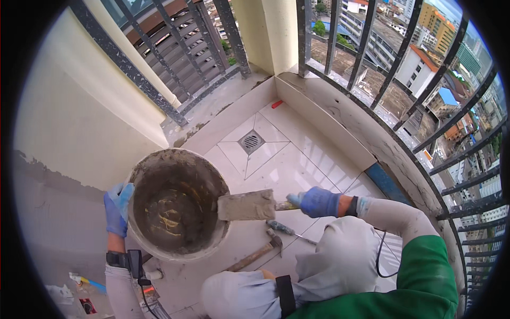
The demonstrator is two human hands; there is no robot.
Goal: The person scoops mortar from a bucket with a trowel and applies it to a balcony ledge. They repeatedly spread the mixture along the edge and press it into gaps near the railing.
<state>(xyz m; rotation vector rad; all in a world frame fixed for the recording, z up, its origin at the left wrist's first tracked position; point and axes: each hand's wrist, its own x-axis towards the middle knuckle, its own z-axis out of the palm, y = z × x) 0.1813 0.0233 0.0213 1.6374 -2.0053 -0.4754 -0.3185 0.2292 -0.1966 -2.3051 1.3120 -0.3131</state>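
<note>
A large round bucket stands tilted in front of me, its inner wall coated with grey mortar and a little left in the bottom. My left hand, in a blue glove, is closed on the bucket's left rim. My right hand, gloved in blue, grips the handle of a trowel. The trowel's rectangular blade is smeared with mortar and reaches the bucket's right rim. Below the trowel, a hammer and a tool with a dark handle and thin metal shaft lie on the tiles.
Pale floor tiles surround a square metal drain. A small red piece lies near the far corner. Skirting tiles, one blue section among them, line the low wall under dark railings. At lower left lies a blue-and-yellow item.
</note>
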